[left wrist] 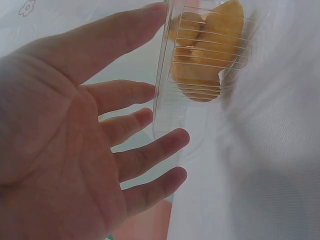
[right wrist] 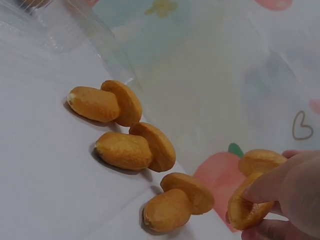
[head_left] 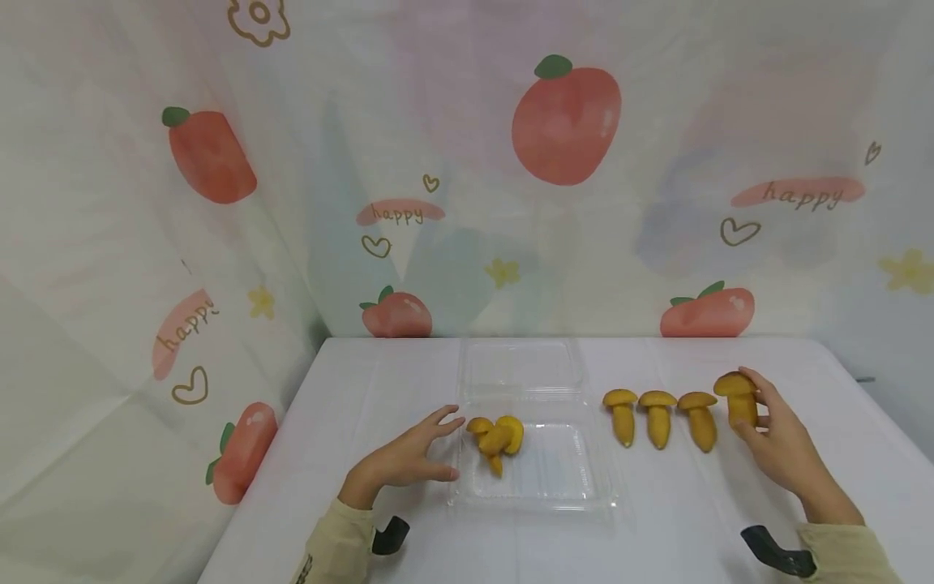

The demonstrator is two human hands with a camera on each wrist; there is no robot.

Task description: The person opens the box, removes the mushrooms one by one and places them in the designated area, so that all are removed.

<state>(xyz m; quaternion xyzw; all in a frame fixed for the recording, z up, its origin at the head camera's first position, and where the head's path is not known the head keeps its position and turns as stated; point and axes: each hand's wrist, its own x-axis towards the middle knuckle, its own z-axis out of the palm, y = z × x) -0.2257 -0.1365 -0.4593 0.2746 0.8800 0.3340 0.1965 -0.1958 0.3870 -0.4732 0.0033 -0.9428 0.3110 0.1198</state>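
While I watch the right hand: its thumb and fingers are bent around the stem of one yellow-brown mushroom, so the grip is narrow and filled.
Held mushroom, position: it is upright, with the cap above, at the right end of the row; whether its lower end touches the white table, I cannot tell.
Row of three mushrooms: they lie side by side between the container and the right hand, the caps toward the backdrop and the stems toward the person.
Left hand: I see it wide, with thumb and fingers spread and nothing held; it is at the left side wall of the container, but contact I cannot confirm.
Clear container: its base is on the table, nearer to the left hand, and its transparent lid lies folded back on the far side.
Mushroom pile: it is inside the base, at the left part, the pieces overlapping, so I cannot count them surely.
Sleeves: both are beige, with a black curved piece beside each wrist.
Backdrop: pale cloth with red fruits, hearts and the word "happy" printed.
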